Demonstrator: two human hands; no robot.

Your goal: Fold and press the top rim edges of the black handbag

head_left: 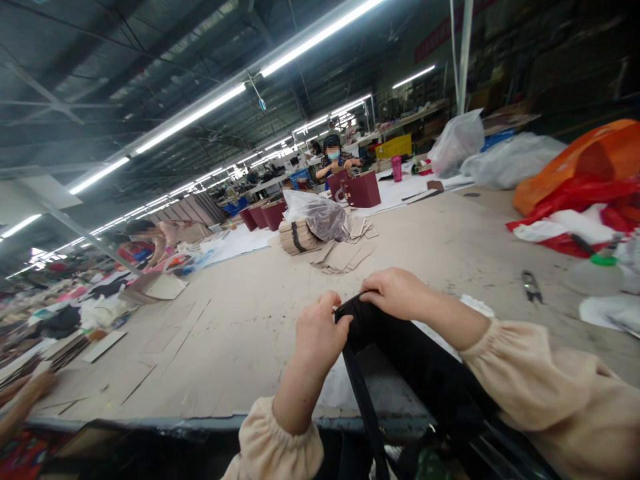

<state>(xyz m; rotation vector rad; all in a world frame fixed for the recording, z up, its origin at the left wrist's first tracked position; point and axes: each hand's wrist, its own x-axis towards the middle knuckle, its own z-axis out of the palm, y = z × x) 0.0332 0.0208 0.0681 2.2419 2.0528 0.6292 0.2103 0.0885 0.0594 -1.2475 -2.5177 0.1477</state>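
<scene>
My left hand and my right hand are both closed on the top rim of a dark bag standing open at the near edge of the worktable. The left hand pinches the rim's left corner, where a black strap hangs down. On the far rim, the right hand's fingers curl over the edge. Both wrists wear beige cuffed sleeves. The bag's inside looks dark, and I cannot make out anything in it.
Small scissors lie to the right. Stacked cardboard pieces and a clear plastic bag sit mid-table, with maroon boxes behind. Orange and red plastic bags are piled at right. Other people work at the far end and at left.
</scene>
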